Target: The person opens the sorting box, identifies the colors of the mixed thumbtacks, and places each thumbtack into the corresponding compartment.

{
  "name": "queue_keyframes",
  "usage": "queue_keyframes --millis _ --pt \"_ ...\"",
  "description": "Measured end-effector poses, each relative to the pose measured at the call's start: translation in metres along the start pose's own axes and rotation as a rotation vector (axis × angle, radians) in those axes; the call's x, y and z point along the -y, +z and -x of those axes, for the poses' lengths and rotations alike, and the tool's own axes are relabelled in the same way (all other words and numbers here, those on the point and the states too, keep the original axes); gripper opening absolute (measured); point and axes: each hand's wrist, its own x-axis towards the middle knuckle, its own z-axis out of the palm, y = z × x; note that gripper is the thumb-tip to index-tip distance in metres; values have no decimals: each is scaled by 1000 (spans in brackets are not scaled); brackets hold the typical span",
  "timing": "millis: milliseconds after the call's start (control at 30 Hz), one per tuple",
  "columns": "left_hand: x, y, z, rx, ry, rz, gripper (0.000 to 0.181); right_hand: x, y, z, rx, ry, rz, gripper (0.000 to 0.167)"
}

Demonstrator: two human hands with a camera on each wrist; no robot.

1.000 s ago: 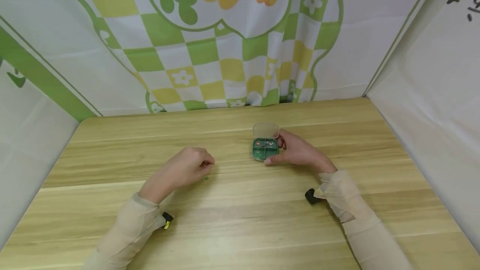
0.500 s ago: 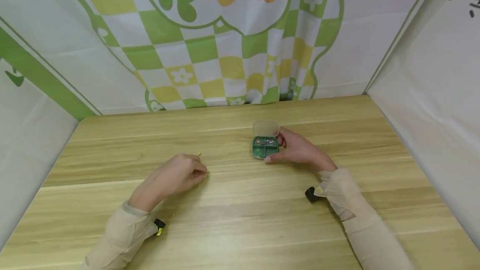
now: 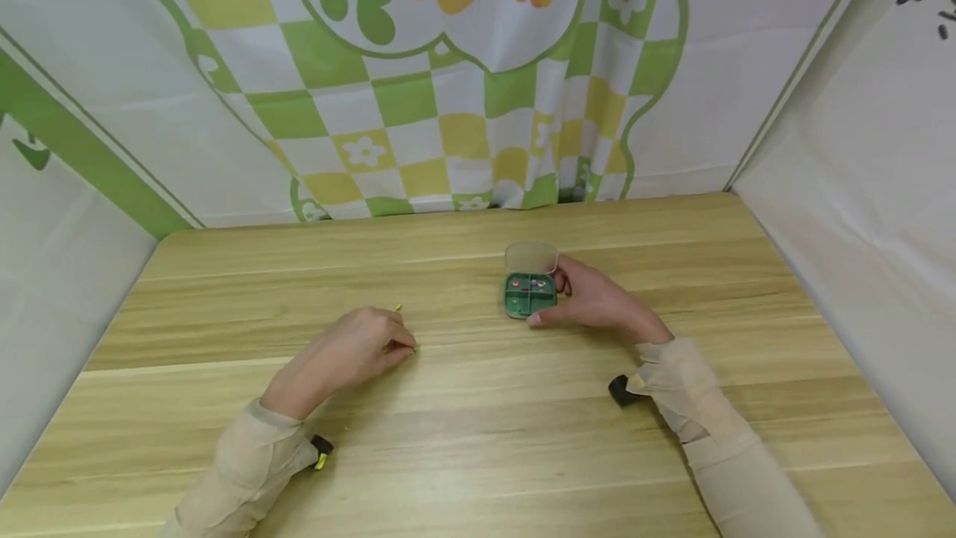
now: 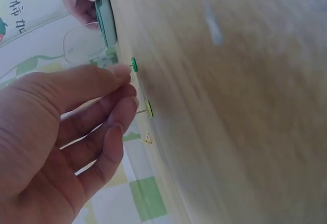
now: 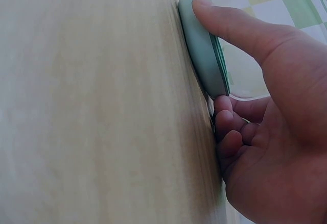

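My left hand [image 3: 339, 359] [image 4: 66, 127] is low over the table, thumb and forefinger pinching a small green-headed tack [image 4: 135, 64]. Close to its other fingers, in the left wrist view, stands a yellow-green tack [image 4: 149, 109], with a yellow piece [image 4: 146, 140] beyond it. The green case [image 3: 515, 304] [image 5: 202, 50] lies on the table with its clear lid [image 3: 531, 257] raised. Small coloured pieces sit in some of its divided compartments. My right hand [image 3: 601, 301] [image 5: 286, 91] grips the case's right side, thumb at the near edge and fingers curled behind.
The wooden table [image 3: 463, 438] reaches back to a green, white and yellow checked curtain [image 3: 403, 98]. White walls stand at both sides. Black bands [image 3: 620, 390] show at both wrists.
My left hand has shifted left and slightly toward the table's near side, uncovering a yellow piece behind it. Its fingertips now meet the green tack. My right hand remains on the case.
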Motion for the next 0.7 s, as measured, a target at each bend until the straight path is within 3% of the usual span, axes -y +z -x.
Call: queue_keyframes --millis 167,433,700 --pt "-1 0 0 -14 11 -7 12 -1 0 0 3 -8 0 65" --pt "-3 0 -3 40 -21 15 17 0 -1 1 -3 -2 -12 64" --pt "-6 0 -2 -3 -61 10 12 1 -1 0 0 -6 7 65"
